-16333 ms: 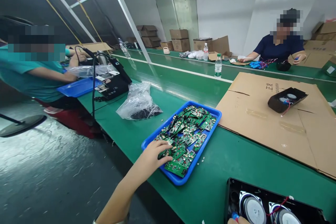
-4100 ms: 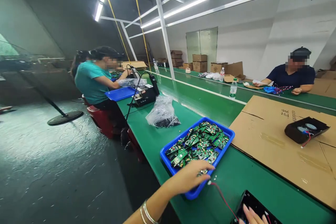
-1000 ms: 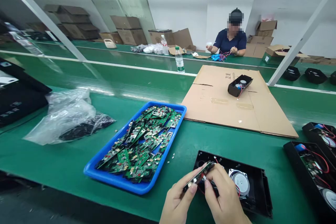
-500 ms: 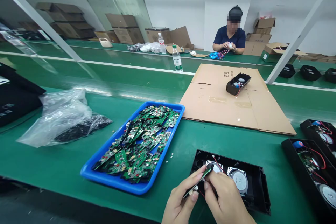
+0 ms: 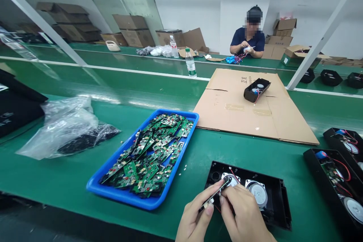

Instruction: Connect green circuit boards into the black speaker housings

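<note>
Tray (image 5: 96, 185) left of hands: smooth blue plastic. Case (image 5: 276, 196) beneath hands: matt black plastic. Beyond hands, flattened cardboard (image 5: 255, 121): matt brown paper.

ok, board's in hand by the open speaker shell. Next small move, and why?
Probably roll the circuit board slightly flatter with the left hand before pushing anything. It's held steeply tilted, nearly edge-on, and the fingers of the right hand hide part of it, so I can't tell whether a wire is seated there.
</note>
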A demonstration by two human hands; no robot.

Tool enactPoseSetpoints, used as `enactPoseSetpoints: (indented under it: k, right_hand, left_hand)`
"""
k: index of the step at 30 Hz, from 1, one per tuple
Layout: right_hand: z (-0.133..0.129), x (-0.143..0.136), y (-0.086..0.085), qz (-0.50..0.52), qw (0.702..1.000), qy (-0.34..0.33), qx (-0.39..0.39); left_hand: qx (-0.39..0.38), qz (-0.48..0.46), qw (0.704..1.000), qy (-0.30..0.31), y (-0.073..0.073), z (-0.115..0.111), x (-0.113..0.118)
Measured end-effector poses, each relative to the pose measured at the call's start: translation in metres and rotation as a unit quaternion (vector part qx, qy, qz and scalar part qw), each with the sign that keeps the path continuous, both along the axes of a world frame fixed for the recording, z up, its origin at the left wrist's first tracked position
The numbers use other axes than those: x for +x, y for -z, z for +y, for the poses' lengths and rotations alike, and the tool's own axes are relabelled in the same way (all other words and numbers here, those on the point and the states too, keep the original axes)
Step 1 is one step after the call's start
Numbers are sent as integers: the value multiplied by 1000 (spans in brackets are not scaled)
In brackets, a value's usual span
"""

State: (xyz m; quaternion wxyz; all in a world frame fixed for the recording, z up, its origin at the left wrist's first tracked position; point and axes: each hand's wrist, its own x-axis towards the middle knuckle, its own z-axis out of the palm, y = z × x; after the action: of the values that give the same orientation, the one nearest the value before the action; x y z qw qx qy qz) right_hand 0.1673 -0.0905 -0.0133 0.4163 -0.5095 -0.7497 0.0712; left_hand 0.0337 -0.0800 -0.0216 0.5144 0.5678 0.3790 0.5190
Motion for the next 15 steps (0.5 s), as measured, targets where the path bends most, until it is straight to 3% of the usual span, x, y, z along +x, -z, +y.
enactPoseSetpoints:
  k: [9,15]
  right_hand:
    - [1,-7,4,20,1000,6,23]
    - [-5,7,-7,-55,998,-13,-22]
  left_hand:
    - [-23,-14,999,-21,3,-4,2]
    - [-39,95,994,23,-7,5,-16]
